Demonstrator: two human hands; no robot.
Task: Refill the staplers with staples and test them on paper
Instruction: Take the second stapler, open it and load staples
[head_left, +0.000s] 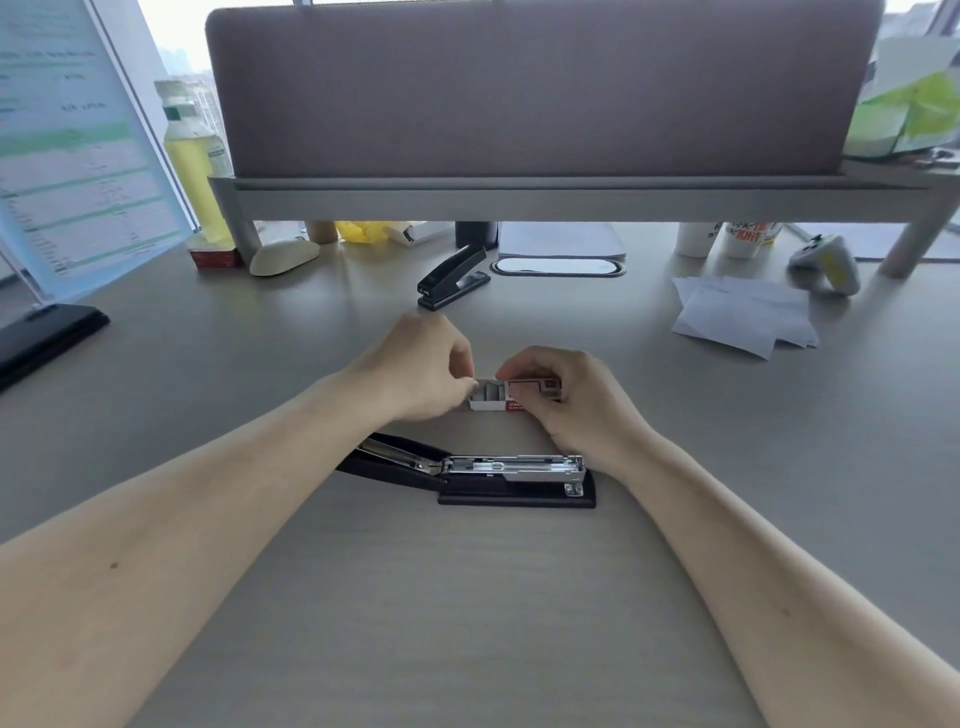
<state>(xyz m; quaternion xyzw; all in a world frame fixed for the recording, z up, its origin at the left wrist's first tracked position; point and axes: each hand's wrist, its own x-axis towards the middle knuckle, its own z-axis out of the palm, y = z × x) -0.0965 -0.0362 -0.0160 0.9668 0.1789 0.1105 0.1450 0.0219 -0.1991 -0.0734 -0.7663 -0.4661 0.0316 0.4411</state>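
Note:
A black stapler lies flipped open on the desk in front of me, its metal staple channel bare. Just behind it sits a small red and white staple box, its inner tray slid partly out to the left with silver staples showing. My right hand grips the box sleeve. My left hand pinches at the open tray end; whether it grips a staple strip I cannot tell. A second black stapler stands closed farther back. Loose white paper sheets lie at the right.
A grey monitor riser with a fabric screen spans the back. A yellow drink bottle, a beige mouse and a red box sit back left. A document stand is at the far left. Cups stand back right.

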